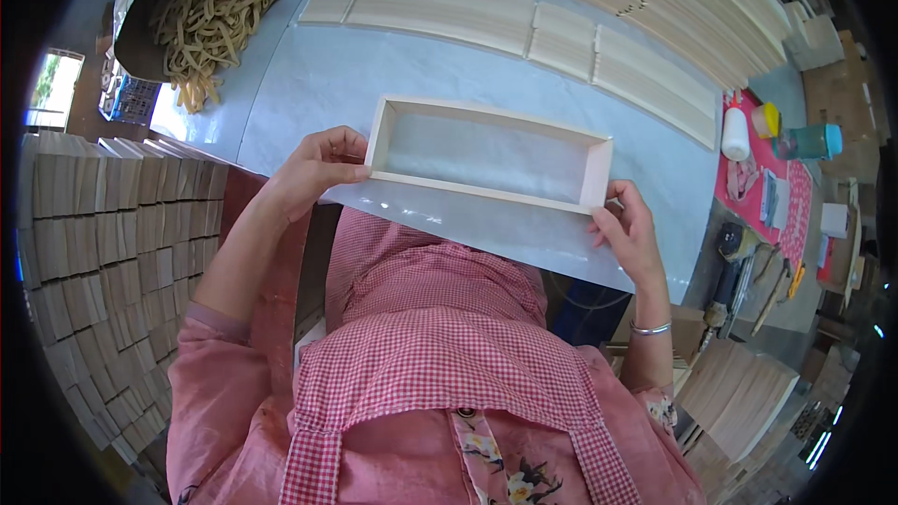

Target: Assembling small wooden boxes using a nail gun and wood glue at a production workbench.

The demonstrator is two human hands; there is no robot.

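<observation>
A shallow rectangular frame of pale wood (486, 194) lies across the front part of the table, its long side facing me. Through its middle the pale tabletop shows. My left hand (323, 165) pinches the frame's left end, thumb along the near corner and the fingers curled behind. At the right near corner my right hand (625, 229) grips the frame between thumb and fingers. A metal bangle (651, 328) circles my right wrist.
Rows of thin pale wooden strips (449, 14) line the far side of the table (318, 75). A tipped container (140, 23) holds tan bands (210, 28) at far left. Stacked wooden pieces (103, 252) fill the left. A white bottle (735, 134) and jar (809, 141) stand right.
</observation>
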